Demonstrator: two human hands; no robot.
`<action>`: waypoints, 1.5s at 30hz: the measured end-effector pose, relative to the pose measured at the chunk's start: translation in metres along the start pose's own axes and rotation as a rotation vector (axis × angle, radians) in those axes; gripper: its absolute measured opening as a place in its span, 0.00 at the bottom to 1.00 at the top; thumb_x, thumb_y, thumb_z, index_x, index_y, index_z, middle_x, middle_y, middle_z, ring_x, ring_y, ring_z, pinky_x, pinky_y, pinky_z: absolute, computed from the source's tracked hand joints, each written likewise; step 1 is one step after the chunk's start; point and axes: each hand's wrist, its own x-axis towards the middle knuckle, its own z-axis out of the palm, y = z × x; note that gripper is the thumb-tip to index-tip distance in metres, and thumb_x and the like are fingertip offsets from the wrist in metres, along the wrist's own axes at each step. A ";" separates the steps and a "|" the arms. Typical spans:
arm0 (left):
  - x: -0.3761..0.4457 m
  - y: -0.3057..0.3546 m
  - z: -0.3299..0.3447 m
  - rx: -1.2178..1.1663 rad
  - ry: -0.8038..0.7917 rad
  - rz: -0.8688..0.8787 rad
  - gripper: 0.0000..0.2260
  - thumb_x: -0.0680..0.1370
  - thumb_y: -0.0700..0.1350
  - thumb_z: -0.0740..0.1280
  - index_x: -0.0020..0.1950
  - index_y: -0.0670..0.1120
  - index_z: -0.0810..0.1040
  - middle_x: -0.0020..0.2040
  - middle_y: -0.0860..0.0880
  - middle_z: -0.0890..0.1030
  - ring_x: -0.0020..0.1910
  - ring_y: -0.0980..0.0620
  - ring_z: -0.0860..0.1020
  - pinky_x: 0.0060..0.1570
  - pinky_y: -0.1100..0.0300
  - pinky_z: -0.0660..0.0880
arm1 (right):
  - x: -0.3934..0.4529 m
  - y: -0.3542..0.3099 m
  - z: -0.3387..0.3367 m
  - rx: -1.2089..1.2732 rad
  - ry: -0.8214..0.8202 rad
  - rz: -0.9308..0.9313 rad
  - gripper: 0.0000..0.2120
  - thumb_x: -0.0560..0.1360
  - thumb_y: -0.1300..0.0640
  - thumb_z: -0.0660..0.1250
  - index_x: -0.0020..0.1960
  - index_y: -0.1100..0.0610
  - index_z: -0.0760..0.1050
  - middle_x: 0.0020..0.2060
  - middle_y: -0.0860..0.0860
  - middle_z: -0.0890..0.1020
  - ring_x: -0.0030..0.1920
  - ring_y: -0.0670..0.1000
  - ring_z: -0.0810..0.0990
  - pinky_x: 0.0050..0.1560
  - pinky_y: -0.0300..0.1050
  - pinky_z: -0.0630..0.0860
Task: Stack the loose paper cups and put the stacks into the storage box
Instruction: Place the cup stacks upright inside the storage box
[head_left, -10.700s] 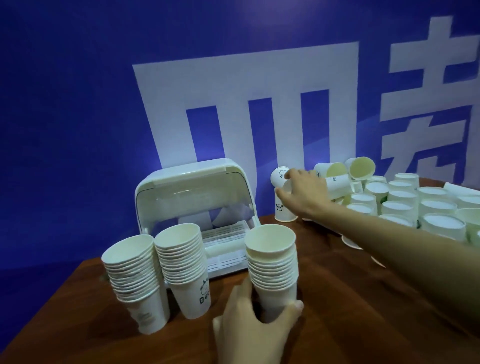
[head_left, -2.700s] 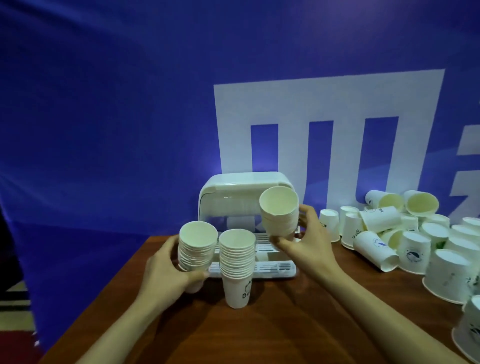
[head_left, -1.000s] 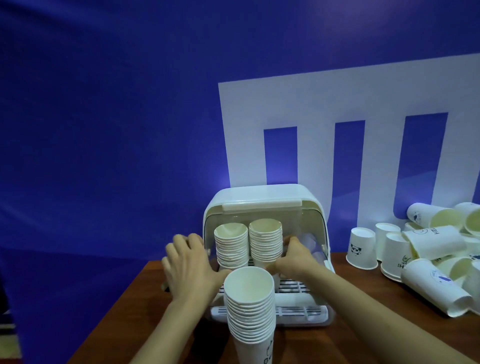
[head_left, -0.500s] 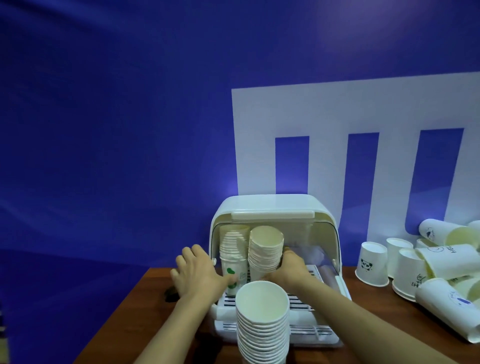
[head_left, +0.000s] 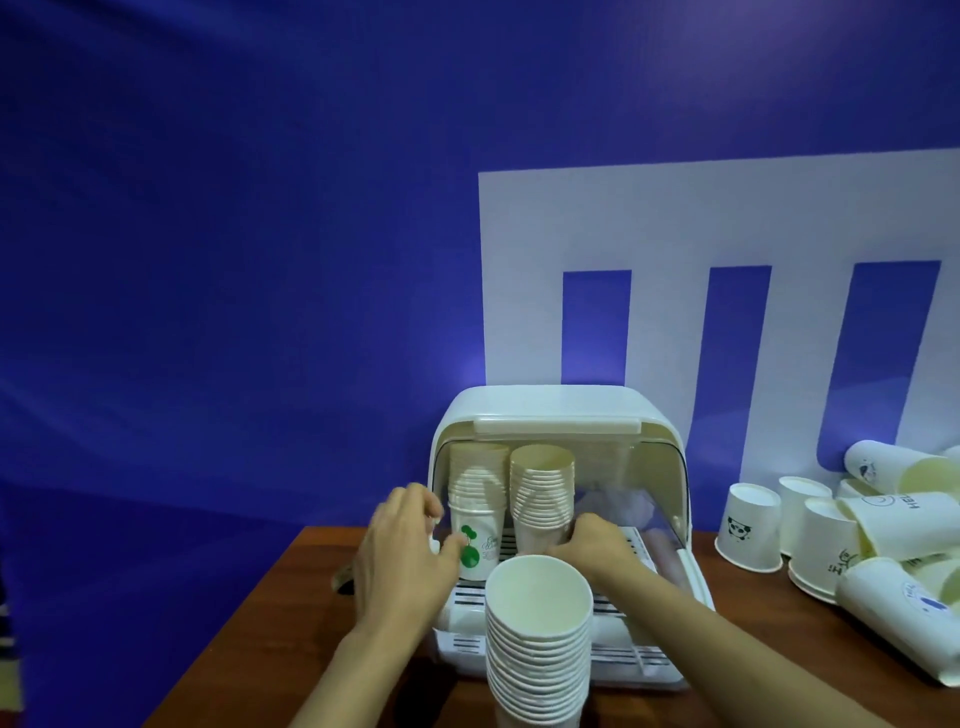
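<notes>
The white storage box (head_left: 556, 410) stands open at the back of the wooden table. Two stacks of paper cups stand inside it on the slatted tray. My left hand (head_left: 405, 556) is wrapped around the left stack (head_left: 477, 493), whose bottom cup has a green print, thumb on its front. My right hand (head_left: 597, 540) grips the base of the right stack (head_left: 543, 488). A third tall stack (head_left: 540, 639) stands free on the table just in front of the box, between my forearms.
Several loose cups (head_left: 748, 525) lie and stand in a heap at the right of the table (head_left: 291, 597). A blue wall with white lettering rises right behind the box. The table's left edge runs near my left arm.
Both hands have pushed the two stacks deeper into the box, under its raised lid. The third stack in front has stayed where it was.
</notes>
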 end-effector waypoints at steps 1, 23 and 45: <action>-0.004 0.007 -0.005 0.056 -0.089 0.050 0.09 0.77 0.54 0.74 0.48 0.52 0.76 0.46 0.55 0.78 0.49 0.49 0.78 0.41 0.58 0.70 | 0.000 0.000 0.001 -0.048 -0.015 0.002 0.15 0.72 0.46 0.75 0.43 0.55 0.73 0.44 0.52 0.79 0.36 0.46 0.74 0.34 0.38 0.70; 0.038 0.050 0.048 0.777 -0.554 0.186 0.18 0.87 0.39 0.54 0.74 0.44 0.76 0.75 0.45 0.77 0.74 0.44 0.74 0.68 0.52 0.69 | 0.007 -0.004 0.009 -0.097 0.020 -0.063 0.25 0.73 0.37 0.70 0.60 0.56 0.78 0.46 0.52 0.79 0.45 0.53 0.78 0.45 0.45 0.73; 0.032 0.052 0.019 0.475 -0.340 -0.066 0.18 0.82 0.56 0.69 0.63 0.43 0.78 0.62 0.41 0.81 0.62 0.40 0.80 0.54 0.52 0.77 | 0.010 0.004 0.009 -0.166 0.060 -0.081 0.27 0.71 0.34 0.69 0.54 0.56 0.78 0.45 0.52 0.81 0.44 0.54 0.80 0.40 0.44 0.73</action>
